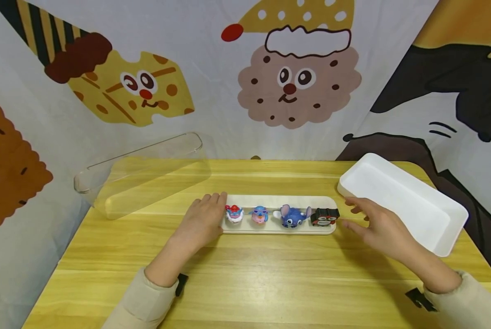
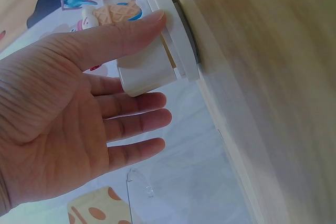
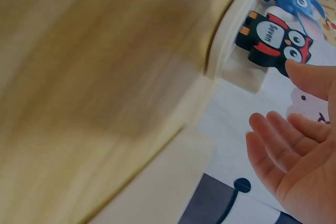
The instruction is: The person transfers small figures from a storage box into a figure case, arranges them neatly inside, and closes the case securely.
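On the table a long white display base (image 1: 278, 201) carries a row of small figurines. From the left stand a white-and-red topped figurine (image 1: 234, 214), a blue-and-pink one (image 1: 260, 214), a blue big-eared Stitch figurine (image 1: 293, 216) and a black-and-red owl figurine (image 1: 325, 217). My left hand (image 1: 202, 220) holds the base's left end, thumb at the front edge, fingers behind, as the left wrist view shows. Just right of the owl, my right hand (image 1: 382, 230) is held with fingers spread and nothing in them; its thumb (image 3: 310, 77) comes close to the owl's head.
A transparent cover (image 1: 155, 178) lies at the back left of the wooden table (image 1: 253, 283). At the right, beyond my right hand, sits a white rectangular tray (image 1: 401, 196). A cloth with cartoon prints (image 1: 212, 91) hangs behind the table.
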The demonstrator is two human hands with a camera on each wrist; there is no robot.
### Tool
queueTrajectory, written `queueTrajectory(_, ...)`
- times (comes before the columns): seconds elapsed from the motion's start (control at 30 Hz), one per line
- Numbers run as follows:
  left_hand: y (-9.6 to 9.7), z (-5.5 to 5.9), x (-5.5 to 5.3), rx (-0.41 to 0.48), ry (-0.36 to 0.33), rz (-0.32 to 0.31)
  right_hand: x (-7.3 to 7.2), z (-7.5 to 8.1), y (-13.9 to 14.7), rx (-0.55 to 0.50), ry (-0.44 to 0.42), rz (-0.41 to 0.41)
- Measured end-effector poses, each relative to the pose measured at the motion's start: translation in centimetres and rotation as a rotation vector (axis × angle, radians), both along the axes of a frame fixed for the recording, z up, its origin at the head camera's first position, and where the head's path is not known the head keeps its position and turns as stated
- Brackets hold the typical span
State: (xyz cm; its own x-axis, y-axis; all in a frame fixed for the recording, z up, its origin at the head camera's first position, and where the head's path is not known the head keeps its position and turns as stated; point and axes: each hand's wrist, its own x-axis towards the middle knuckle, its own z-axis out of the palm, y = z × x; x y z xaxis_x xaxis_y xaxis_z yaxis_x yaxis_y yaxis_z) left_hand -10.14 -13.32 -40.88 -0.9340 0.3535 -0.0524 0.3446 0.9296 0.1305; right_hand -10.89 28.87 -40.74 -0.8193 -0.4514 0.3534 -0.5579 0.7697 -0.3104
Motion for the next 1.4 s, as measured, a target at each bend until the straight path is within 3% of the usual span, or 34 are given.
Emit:
queueTrajectory(0.2, 0.0, 0.0, 0.0, 0.007, -0.007, 0.004, 0.0, -0.5, 0.4, 0.021, -0.232, -0.068)
queueTrajectory(0.37, 0.0, 0.0, 0.0, 0.006, -0.004, 0.005, -0.1, -1.2, 0.2, 0.011, -0.309, -0.089)
queueTrajectory(0.73, 0.0, 0.1, 0.1, 0.010, -0.013, 0.006, -0.3, -3.1, 0.0, -0.001, -0.324, -0.092)
queueTrajectory(1.4, -0.2, 0.4, 0.2, 0.017, -0.020, -0.004, -1.1, -3.5, -0.7, 0.048, -0.335, -0.103)
